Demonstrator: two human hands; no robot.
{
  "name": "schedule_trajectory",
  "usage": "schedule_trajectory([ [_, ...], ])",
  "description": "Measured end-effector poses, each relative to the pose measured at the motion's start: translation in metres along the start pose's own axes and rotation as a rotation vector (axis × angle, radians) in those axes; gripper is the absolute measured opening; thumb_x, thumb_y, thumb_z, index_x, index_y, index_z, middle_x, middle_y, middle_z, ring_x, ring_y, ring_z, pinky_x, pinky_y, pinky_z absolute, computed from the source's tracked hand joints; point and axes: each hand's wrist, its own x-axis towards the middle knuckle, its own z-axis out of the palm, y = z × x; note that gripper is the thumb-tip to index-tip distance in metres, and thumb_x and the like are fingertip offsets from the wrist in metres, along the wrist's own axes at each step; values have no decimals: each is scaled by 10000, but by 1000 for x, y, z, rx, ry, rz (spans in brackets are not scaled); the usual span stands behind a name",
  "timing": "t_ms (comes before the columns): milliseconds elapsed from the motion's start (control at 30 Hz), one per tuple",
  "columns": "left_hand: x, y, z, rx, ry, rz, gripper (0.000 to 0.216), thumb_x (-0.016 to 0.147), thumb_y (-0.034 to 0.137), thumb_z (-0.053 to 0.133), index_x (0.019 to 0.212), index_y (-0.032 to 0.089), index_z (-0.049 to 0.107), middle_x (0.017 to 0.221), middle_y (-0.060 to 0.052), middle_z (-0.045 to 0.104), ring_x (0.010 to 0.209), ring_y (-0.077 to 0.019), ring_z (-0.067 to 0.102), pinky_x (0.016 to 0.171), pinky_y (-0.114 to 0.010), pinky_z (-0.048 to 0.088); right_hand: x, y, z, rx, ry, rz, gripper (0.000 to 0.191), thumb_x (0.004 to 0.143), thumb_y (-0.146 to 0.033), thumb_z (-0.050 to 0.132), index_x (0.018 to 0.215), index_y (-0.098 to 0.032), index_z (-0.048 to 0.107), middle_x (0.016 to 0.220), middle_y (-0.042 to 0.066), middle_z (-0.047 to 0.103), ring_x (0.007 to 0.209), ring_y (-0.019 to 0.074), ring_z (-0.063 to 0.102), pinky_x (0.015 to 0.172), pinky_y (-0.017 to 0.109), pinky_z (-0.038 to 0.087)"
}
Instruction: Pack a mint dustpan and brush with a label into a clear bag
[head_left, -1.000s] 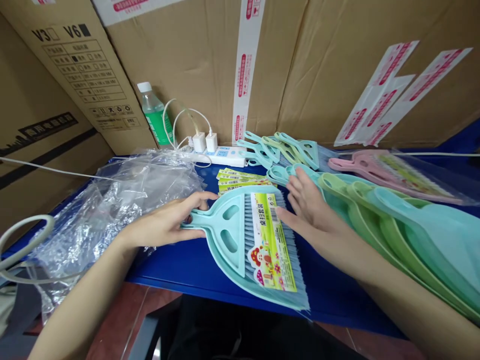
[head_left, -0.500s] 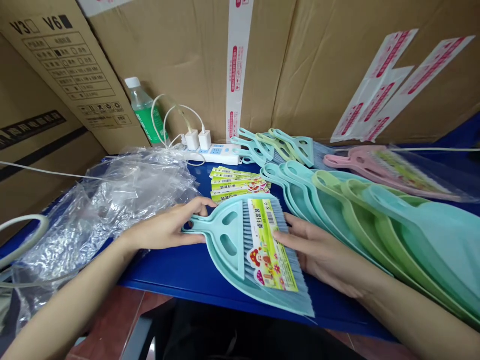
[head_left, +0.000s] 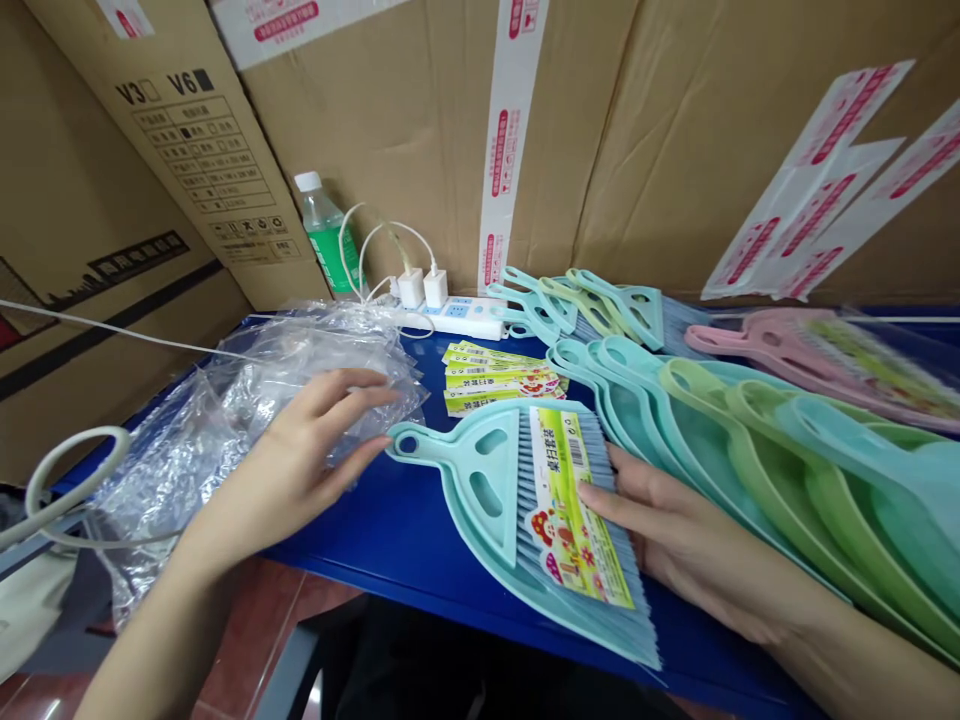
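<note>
My right hand (head_left: 660,520) grips the right side of a light-blue dustpan (head_left: 457,500), thumb on top and fingers beneath. A matching small brush (head_left: 484,475) with grey-blue bristles lies in the dustpan. Across the bristles sits a yellow-green printed label card (head_left: 577,510), pressed under my right thumb. My left hand (head_left: 315,460) is off the handles, just to their left, fingers apart and holding nothing. It hovers beside a heap of clear plastic bags (head_left: 225,420). Behind the dustpan lies a fanned stack of label cards (head_left: 499,380).
Blue and green dustpans (head_left: 720,440) overlap along the right, with several brushes (head_left: 585,305) behind them. A pink bagged set (head_left: 795,345) lies far right. At the back stand a power strip (head_left: 465,318) with chargers and a green-labelled bottle (head_left: 330,235), before cardboard boxes (head_left: 420,120).
My left hand has let go of the handles and moved left toward the plastic bags, its fingers opening. My right hand still holds the dustpan set. The view has shifted somewhat left.
</note>
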Motion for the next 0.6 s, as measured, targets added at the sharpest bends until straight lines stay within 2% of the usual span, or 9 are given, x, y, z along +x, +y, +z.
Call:
schedule_trajectory([
  [33, -8, -2, 2, 110, 62, -52, 298, 1009, 327, 424, 1246, 194, 548, 1264, -122, 583, 1159, -278, 587, 983, -445, 507, 0, 0, 0, -2, 8, 5, 640, 779, -362, 777, 1346, -284, 490, 1349, 65, 645, 1201, 273, 623, 1006, 423, 532],
  [100, -26, -8, 9, 316, 108, -170, 366, 1007, 366, 398, 1282, 157, 521, 1301, -183, 561, 1197, -353, 561, 973, -532, 500, -1, 0, -1, -8, 20, 14, 627, 807, -369, 756, 1365, -304, 479, 1354, 51, 642, 1221, 266, 608, 1010, 414, 530],
  [200, -51, -15, 17, 461, 88, -265, 528, 1004, 441, 351, 1376, 71, 414, 1308, -277, 547, 1221, -429, 549, 938, -583, 511, -1, -1, 0, -1, 24, 17, 640, 789, -384, 772, 1359, -320, 487, 1357, 38, 639, 1247, 268, 588, 1012, 411, 530],
  [300, -68, -16, 21, 463, 59, -289, 554, 1006, 414, 326, 1426, 52, 339, 1294, -282, 578, 1192, -416, 591, 910, -542, 542, -1, -1, 1, 12, 40, 18, 704, 712, -407, 830, 1331, -327, 507, 1353, 29, 642, 1253, 277, 581, 1012, 412, 532],
  [467, -73, -17, 28, 391, 10, -351, 550, 973, 234, 299, 1483, 37, 237, 1136, -244, 692, 961, -349, 714, 763, -465, 595, -1, -2, 4, 36, 65, 32, 812, 552, -419, 916, 1264, -329, 538, 1336, 24, 654, 1240, 290, 591, 998, 407, 546],
  [533, -70, -19, 33, 337, -6, -339, 554, 958, 174, 276, 1496, 52, 217, 1165, -232, 693, 1000, -336, 709, 767, -454, 598, -1, -3, 6, 39, 81, 37, 829, 505, -413, 934, 1236, -330, 550, 1327, 20, 660, 1241, 292, 589, 1003, 406, 542],
  [600, -65, -19, 38, 290, -12, -293, 551, 970, 178, 271, 1508, 81, 203, 1231, -219, 674, 1090, -334, 679, 834, -474, 587, -1, -4, 7, 38, 89, 39, 825, 484, -410, 940, 1213, -334, 561, 1317, 14, 667, 1237, 291, 592, 1003, 405, 542],
])
